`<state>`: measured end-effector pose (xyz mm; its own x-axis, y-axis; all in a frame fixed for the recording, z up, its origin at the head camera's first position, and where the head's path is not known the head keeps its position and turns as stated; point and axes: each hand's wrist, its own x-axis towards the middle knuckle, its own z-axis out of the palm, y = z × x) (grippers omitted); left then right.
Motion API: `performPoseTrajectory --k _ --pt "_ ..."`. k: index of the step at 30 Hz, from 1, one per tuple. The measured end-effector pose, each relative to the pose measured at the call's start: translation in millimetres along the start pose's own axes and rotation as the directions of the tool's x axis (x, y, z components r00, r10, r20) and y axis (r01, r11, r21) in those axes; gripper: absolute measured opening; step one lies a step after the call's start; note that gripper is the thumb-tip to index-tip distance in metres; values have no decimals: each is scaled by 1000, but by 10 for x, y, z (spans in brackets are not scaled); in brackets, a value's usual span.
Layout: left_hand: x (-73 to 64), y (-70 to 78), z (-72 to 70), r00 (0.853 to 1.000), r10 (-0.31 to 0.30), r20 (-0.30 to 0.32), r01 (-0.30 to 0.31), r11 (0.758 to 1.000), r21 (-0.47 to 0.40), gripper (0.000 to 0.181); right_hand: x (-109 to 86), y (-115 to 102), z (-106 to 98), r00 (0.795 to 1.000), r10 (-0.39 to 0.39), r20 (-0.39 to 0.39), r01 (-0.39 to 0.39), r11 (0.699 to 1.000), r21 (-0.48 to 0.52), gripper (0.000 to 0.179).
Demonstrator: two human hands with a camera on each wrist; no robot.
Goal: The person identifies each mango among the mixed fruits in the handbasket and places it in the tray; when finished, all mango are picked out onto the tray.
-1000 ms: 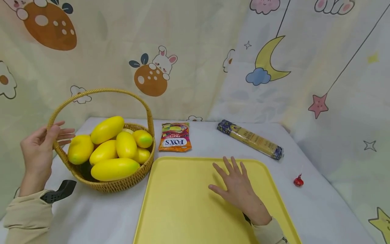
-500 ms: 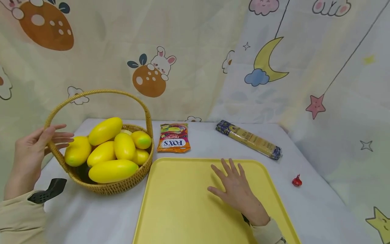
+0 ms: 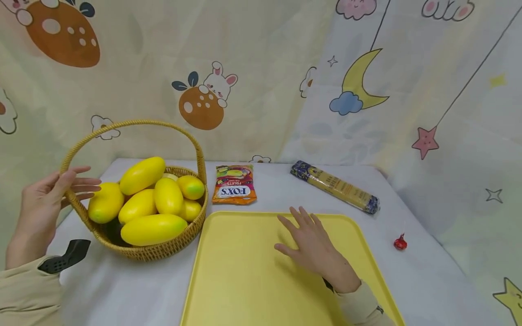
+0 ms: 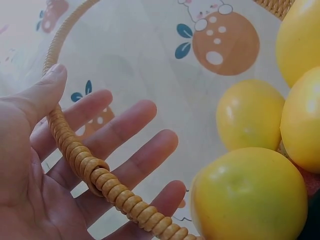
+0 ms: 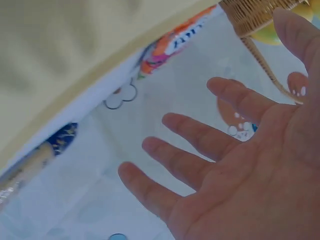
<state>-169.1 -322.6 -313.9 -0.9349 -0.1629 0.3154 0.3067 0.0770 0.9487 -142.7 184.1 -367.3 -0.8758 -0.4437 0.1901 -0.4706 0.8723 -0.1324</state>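
At the left in the head view stands a wicker basket (image 3: 161,249) filled with several smooth yellow, mango-like fruits (image 3: 152,229). My left hand (image 3: 38,206) is at the left side of its handle (image 3: 132,122), fingers extended. The left wrist view has the handle (image 4: 82,157) crossing in front of the fingers, with the thumb against it. Over the yellow tray (image 3: 228,271), my right hand (image 3: 311,246) is spread palm down, holding nothing. Its fingers (image 5: 185,135) are straight and apart in the right wrist view.
Behind the tray lies an orange-red FOX'S candy bag (image 3: 234,184). A long gold-and-blue packet (image 3: 334,186), perhaps pasta, slants at the back right. One small red-wrapped candy (image 3: 400,242) sits right of the tray. A patterned curtain (image 3: 261,81) hangs behind the white-covered table.
My left hand has shifted slightly down and left at the basket handle. My right hand has moved a little left over the tray, its fingers closer together. The other things stay put.
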Motion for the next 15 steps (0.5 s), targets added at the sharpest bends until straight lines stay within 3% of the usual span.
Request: performPoseTrajectory --k 7,15 --pt "-8 10 1 1000 -9 -11 9 1000 -21 36 385 -283 -260 992 -113 57 111 993 45 66" --pt "-14 0 12 1000 -3 -22 4 1000 16 37 840 -704 -331 963 -247 107 237 966 104 62"
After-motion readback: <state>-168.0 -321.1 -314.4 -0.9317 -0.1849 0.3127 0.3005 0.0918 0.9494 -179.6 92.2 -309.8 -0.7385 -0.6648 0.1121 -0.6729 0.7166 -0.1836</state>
